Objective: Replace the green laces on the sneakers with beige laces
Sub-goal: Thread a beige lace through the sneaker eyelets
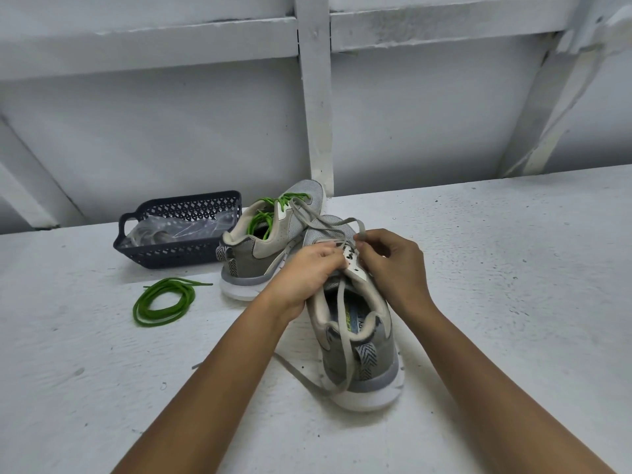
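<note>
- Head view: the near sneaker [379,367] lies on the counter [513,302] directly under my hands; heel toward me, toe away, so its long axis runs out from my body with the toe leaning a little left.
- The beige lace [343,323] is partly threaded near the toe; how many eyelets it has cleared I cannot tell; one end trails back over the opening and heel onto the counter.
- My right hand [393,265] pinches the other lace end between thumb and forefinger just above the eyelets; my left hand [304,268] curls round the upper's left edge by the tongue, gripping it; the two hands sit close together, equally near the eyelets.
- As I judge it, the next pass crosses the shoe's axis, from my right hand toward an eyelet on the left hand's side.
- The far sneaker [260,248] stands just behind, its green lace [273,201] still in; roughly half the job remains.
- A loose green lace [137,311] lies coiled to the left; behind it, a dark basket [171,258] holding clear plastic.
</note>
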